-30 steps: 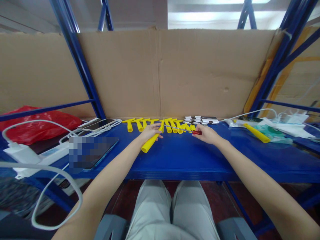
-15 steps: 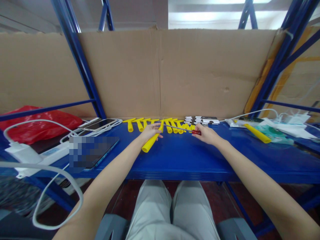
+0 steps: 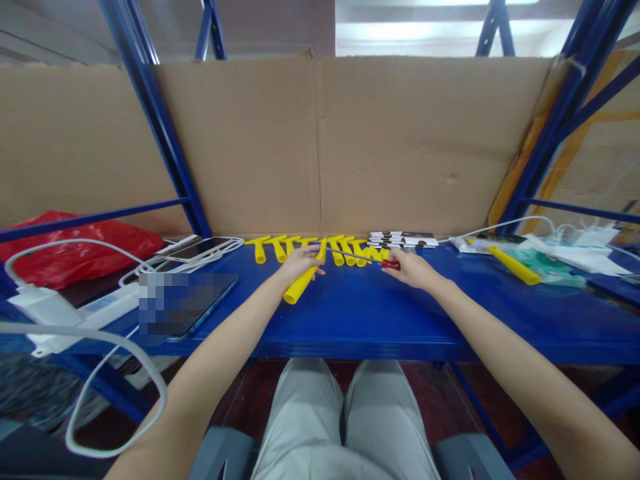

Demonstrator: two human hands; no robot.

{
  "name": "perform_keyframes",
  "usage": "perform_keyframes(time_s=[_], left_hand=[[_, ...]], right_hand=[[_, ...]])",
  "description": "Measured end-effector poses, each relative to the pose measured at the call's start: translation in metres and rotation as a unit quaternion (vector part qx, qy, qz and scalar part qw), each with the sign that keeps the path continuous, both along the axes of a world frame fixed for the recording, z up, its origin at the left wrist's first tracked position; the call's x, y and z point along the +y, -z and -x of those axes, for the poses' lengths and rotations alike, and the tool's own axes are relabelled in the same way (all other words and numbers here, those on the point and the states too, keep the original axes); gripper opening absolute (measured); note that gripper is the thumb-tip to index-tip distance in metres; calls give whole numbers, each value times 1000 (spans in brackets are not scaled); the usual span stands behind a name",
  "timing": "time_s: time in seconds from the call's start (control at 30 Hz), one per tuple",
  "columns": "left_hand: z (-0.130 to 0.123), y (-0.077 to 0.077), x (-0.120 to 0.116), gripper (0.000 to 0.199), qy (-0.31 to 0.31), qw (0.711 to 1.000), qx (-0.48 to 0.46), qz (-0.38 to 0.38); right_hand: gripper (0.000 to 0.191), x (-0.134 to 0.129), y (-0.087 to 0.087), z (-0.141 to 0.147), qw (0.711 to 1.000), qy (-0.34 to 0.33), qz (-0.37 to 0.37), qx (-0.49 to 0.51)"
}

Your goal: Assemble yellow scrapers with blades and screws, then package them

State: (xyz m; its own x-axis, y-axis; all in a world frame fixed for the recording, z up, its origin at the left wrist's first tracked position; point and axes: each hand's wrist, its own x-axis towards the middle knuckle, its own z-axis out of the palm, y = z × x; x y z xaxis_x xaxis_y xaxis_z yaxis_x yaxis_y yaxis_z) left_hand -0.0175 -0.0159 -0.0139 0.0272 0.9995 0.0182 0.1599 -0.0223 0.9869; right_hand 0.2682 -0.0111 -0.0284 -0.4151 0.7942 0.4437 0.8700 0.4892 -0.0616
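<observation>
My left hand [image 3: 302,261] is closed around a yellow tubular piece [image 3: 299,287], whose open wide end points down toward me. In my right hand [image 3: 407,268] is the red handle of a screwdriver [image 3: 391,265]. Its thin metal shaft runs left to the upper part of the yellow piece; whether the tip touches it is too small to tell. Several more yellow pieces [image 3: 260,252] lie in a row along the back of the blue table [image 3: 360,313], on both sides of the held one.
Black-and-white packets [image 3: 403,240] lie at the back. To the left are a dark tablet [image 3: 205,303], a phone [image 3: 197,249], a white power strip [image 3: 107,307], cables and a red bag [image 3: 80,250]. Another yellow piece [image 3: 515,265] rests by plastic bags at right. Cardboard [image 3: 250,147] stands behind.
</observation>
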Motion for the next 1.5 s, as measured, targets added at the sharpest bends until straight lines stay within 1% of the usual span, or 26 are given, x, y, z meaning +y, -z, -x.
perform_keyframes(time_s=[0.13,0.23,0.33,0.43,0.53,0.63,0.73,0.9,1.0,1.07,1.13,1.33,1.5], left_hand=[[1,-1,0,69,3,1000,4,-4],[0,-2,-1,69,1,1000,2,-6],[-1,-3,-3,68,-2,1000,5,-2],[-3,-3,-5,66,3,1000,8,-2],[-3,-3,-5,67,10,1000,10,-2],[-2,-3,-4,68,6,1000,10,-5],[-2,-3,-4,66,1,1000,6,-11],[-3,-4,-4,65,-9,1000,7,-7],[-4,-4,-6,63,-2,1000,7,-6],[-4,-4,-6,62,2,1000,10,-6],[-4,-4,-6,62,0,1000,11,-8],[-2,-4,-4,65,-9,1000,-7,-11],[-3,-3,-4,64,-12,1000,-11,-16]], right_hand=[[16,-2,-2,-1,1000,-4,-11,-10],[18,-2,-3,0,1000,-24,9,-7],[16,0,-1,0,999,-34,19,7],[17,1,0,-1,1000,-15,9,12],[12,-1,-1,-1,1000,7,-1,-4],[14,-4,-3,0,1000,12,-4,-23],[15,-4,-3,2,1000,-4,6,-28],[16,0,0,3,999,-35,19,6],[19,0,0,3,1000,-10,5,10],[17,-2,-2,3,1000,14,-5,0],[16,-5,-4,4,1000,23,-15,-12],[26,-6,-3,6,999,5,-18,-26],[25,-4,-2,6,1000,10,-13,-8]])
